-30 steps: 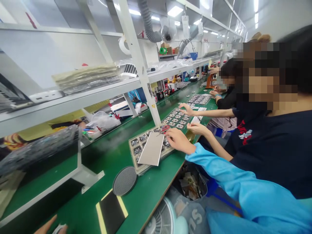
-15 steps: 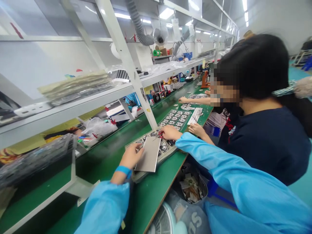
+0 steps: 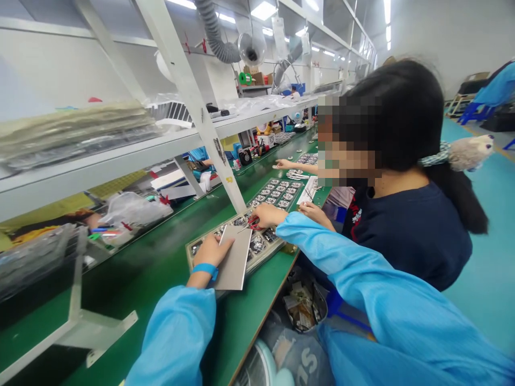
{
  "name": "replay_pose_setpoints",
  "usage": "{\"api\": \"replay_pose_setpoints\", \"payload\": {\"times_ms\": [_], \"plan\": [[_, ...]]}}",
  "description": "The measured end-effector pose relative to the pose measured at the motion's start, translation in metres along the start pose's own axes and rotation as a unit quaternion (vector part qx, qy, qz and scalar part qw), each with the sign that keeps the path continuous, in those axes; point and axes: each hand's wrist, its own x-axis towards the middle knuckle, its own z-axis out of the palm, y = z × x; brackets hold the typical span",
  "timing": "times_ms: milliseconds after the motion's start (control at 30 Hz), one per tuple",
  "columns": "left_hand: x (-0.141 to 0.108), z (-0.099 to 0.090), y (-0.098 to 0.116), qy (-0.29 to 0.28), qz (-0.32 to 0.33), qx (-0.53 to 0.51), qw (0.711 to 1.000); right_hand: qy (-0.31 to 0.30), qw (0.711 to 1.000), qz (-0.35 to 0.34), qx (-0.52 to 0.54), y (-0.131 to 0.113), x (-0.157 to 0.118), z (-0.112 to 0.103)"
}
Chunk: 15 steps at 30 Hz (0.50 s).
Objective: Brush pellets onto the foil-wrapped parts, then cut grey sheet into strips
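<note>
My left hand (image 3: 211, 252), with a blue band at the wrist, grips the left edge of a flat grey card (image 3: 234, 260). The card lies tilted over a clear compartment tray (image 3: 257, 261) and hides part of it. Small metal and black parts (image 3: 258, 244) sit in the tray's pockets. My right hand (image 3: 269, 215) is closed around a thin-tipped tool with red handles (image 3: 252, 222). Its tips are over the card's upper edge; the exact kind of tool is too small to tell.
A second tray of parts (image 3: 277, 193) lies farther along the green bench (image 3: 257, 305). A slanted white post (image 3: 201, 107) rises behind the trays, beneath a shelf (image 3: 120, 145). A co-worker (image 3: 402, 225) sits at the right, hands over a white sheet (image 3: 308, 191). A bin (image 3: 303, 305) stands below.
The view has turned to the right, so the scene sits farther left. Both hands keep their holds on the card and the red-handled tool, over the same tray.
</note>
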Motion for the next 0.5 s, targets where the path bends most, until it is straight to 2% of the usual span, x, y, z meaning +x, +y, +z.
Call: {"api": "replay_pose_setpoints", "payload": {"times_ms": [167, 267, 367, 433, 500], "plan": [[0.001, 0.003, 0.003, 0.021, 0.012, -0.108, 0.994, 0.015, 1.0, -0.003, 0.003, -0.003, 0.001, -0.001], [-0.001, -0.005, 0.008, 0.015, 0.024, -0.175, 0.984, 0.044, 0.999, 0.001, 0.023, -0.004, -0.012, -0.004], [-0.01, -0.028, 0.016, -0.002, 0.025, -0.237, 0.971, 0.095, 0.994, 0.005, 0.06, -0.007, -0.036, -0.007], [-0.023, -0.052, 0.022, -0.04, 0.026, -0.3, 0.953, 0.134, 0.987, 0.001, 0.085, -0.012, -0.056, -0.006], [-0.043, -0.08, 0.028, -0.057, 0.058, -0.284, 0.955, 0.181, 0.973, -0.024, 0.142, -0.023, -0.08, -0.002]]}}
